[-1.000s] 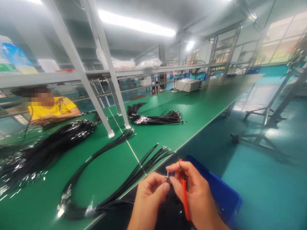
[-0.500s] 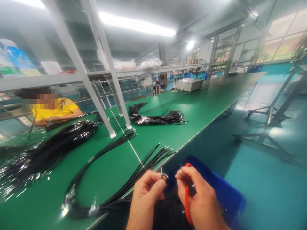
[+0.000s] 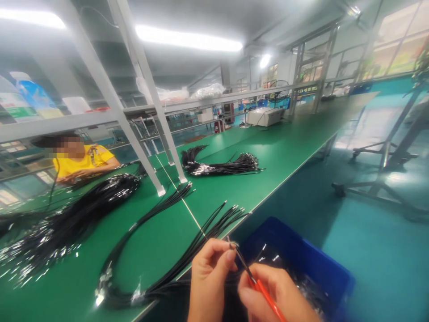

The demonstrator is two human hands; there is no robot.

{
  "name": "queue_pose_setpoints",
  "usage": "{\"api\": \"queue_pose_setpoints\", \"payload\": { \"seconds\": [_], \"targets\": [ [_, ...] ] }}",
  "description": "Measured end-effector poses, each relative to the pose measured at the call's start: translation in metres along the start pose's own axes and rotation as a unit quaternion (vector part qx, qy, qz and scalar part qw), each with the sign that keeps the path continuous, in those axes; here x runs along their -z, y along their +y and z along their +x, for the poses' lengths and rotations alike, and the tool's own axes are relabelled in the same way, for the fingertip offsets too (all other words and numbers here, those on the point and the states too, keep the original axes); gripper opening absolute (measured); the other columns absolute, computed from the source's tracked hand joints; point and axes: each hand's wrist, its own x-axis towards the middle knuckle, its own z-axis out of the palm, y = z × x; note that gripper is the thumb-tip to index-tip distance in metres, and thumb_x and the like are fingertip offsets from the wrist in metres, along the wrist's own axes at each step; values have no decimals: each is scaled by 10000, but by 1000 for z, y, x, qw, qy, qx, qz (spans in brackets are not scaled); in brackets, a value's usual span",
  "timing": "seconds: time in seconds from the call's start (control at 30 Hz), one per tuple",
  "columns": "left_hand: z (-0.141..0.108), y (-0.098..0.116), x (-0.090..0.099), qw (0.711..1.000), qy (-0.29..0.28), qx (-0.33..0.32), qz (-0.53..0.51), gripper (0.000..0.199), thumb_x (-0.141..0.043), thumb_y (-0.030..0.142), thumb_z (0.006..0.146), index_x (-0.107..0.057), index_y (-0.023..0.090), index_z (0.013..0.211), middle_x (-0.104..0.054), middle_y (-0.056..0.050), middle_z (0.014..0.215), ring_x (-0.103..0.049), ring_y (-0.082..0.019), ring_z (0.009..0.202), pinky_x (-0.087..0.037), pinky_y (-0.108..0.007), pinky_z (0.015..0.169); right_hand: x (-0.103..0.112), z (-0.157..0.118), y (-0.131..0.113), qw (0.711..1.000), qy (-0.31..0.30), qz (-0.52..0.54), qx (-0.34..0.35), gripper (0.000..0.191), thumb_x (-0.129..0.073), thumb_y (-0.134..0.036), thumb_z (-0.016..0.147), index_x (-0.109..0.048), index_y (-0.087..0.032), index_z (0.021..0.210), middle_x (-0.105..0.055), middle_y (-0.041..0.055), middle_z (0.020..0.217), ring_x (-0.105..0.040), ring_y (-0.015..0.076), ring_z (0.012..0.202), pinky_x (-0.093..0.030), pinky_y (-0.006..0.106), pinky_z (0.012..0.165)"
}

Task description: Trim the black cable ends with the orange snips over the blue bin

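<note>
- Left hand [image 3: 212, 264]: fingers drawn in, thumb and forefinger closed in a pinch on a small thin piece [image 3: 232, 244]; exact form too small to tell.
- Right hand [image 3: 270, 290]: closed round an orange-handled tool [image 3: 268, 298], its slender metal tip slanting up to the left hand's fingertips, at the small thin piece.
- Blue bin [image 3: 325, 264]: beyond and to the right of the right hand, below worktop level; small shiny pieces inside.
- Worktop [image 3: 157, 255]: green, edged in white, left of and ahead of the hands.
- Curved cable bundle [image 3: 130, 229]: black, left of the left hand, clear wrapping about it; one fanned end just beyond that hand.
- Cable heap [image 3: 90, 203]: black, larger, farther left.
- Far cable bundle [image 3: 221, 168]: black, silvery ends, straight ahead of the hands.
- Person in yellow [image 3: 83, 163]: far left, across the worktop.
- Shelf [image 3: 63, 125]: high left of the hands, carrying bottles [image 3: 33, 91].
- White box [image 3: 264, 117]: far ahead, on the worktop.
- Wheeled stand [image 3: 377, 192]: far right, on a blue-green floor [image 3: 378, 255].
</note>
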Motion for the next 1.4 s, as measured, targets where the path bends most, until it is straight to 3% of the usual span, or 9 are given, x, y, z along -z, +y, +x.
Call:
{"api": "queue_pose_setpoints", "payload": {
  "seconds": [0.27,0.63,0.87,1.0,1.13,1.3,1.4],
  "targets": [
    [1,-5,2,997,-45,-22,55,85,-705,240,727,-682,173,681,-635,6,635,-563,-133,610,-467,-205,582,-2,6,-4,999,28,-26,-17,136,-570,-292,703,-482,-202,652,-516,-75,450,-368,40,333,-238,144,322],
    [1,-11,1,991,-33,-36,124,82,-690,260,732,-692,182,705,-636,4,624,-573,-149,575,-454,-220,550,3,12,4,997,56,-56,8,145,-612,-262,677,-495,-202,615,-473,-73,451,-420,67,374,-274,149,324],
    [3,-16,-3,989,-11,-38,139,69,-682,242,725,-683,180,694,-614,9,605,-556,-144,551,-456,-217,528,18,4,9,1000,3,19,-7,324,-644,-488,670,-484,-207,681,-480,-85,449,-328,36,314,-243,155,326],
    [1,-15,-7,986,1,-59,156,76,-657,236,750,-669,188,693,-616,6,629,-564,-153,583,-460,-225,557,22,1,13,999,-34,22,9,317,-686,-458,641,-515,-191,642,-440,-81,466,-348,47,393,-232,157,368],
    [-2,-13,-9,983,-6,-76,167,73,-646,212,750,-676,193,687,-633,-6,639,-579,-170,597,-464,-239,566,19,2,10,1000,-19,5,-22,249,-664,-396,695,-519,-202,637,-480,-82,419,-330,45,325,-234,175,358],
    [-5,-13,-10,975,-9,-102,196,94,-636,193,752,-661,202,661,-635,-3,634,-580,-170,592,-459,-237,560,18,5,4,1000,8,19,3,244,-648,-391,676,-514,-204,594,-491,-70,427,-440,73,385,-288,170,385],
    [-4,-15,-11,971,-13,-113,212,102,-623,191,762,-658,204,667,-633,-1,635,-578,-168,590,-457,-233,555,20,5,1,1000,-9,14,-26,235,-627,-399,683,-514,-201,625,-505,-75,439,-377,46,315,-263,164,339]
  ]
}}
